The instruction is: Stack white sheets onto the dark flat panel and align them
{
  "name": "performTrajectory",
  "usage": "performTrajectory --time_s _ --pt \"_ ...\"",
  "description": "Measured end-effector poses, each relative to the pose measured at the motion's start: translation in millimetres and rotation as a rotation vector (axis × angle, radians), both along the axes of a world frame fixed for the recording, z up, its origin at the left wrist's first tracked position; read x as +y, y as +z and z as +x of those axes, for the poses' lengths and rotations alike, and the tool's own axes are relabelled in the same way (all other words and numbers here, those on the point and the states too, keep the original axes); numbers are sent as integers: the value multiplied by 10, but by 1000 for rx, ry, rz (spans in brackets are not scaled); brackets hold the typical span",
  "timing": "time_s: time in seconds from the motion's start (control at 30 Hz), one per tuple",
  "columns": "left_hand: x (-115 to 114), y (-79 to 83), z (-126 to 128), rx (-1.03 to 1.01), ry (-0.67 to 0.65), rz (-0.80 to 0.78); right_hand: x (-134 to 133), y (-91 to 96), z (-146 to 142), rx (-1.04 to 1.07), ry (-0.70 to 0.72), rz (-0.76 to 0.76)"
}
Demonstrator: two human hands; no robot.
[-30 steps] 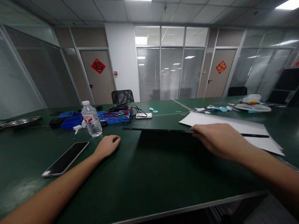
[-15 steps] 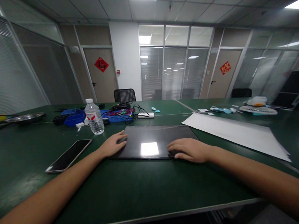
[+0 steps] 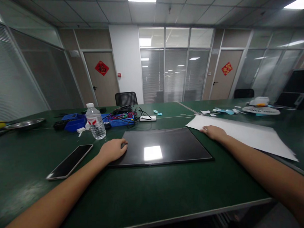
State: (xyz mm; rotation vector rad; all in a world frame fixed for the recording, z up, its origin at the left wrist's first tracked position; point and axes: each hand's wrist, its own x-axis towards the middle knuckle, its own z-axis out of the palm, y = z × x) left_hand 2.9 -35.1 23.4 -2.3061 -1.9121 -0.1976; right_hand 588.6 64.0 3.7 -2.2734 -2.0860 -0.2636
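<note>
A black flat screen panel (image 3: 168, 143) lies on the green table with a ceiling light mirrored in it. My left hand (image 3: 113, 150) rests on the panel's left edge, thumb and fingers apart. Away to the right, my right hand (image 3: 214, 133) has its fingers closed at the near left edge of some large white paper sheets (image 3: 244, 132). Its fingertips touch the paper's edge; the undersides of the fingers are hidden.
Left of the panel lie a phone (image 3: 70, 162) and an upright water bottle (image 3: 95, 122). Behind are blue trays (image 3: 76, 125) with tangled cables and a white power strip (image 3: 148, 118). A white fan part (image 3: 261, 110) and scraps lie at back right. The table's front edge (image 3: 185, 215) is close.
My right hand has left the panel's right side and moved right and away, onto the paper's edge. My left hand stays at the panel's left edge, its fingers drawn closer together.
</note>
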Motion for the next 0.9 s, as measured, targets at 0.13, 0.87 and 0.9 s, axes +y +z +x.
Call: performTrajectory --time_s 0.13,0.87,0.9 --pt "-60 60 71 68 68 20 -28 54 -69 -39 -11 32" --pt "-236 113 284 154 99 32 -894 343 -1237 123 833 141" --pt "-239 113 280 146 99 31 -947 339 -1318 172 903 102"
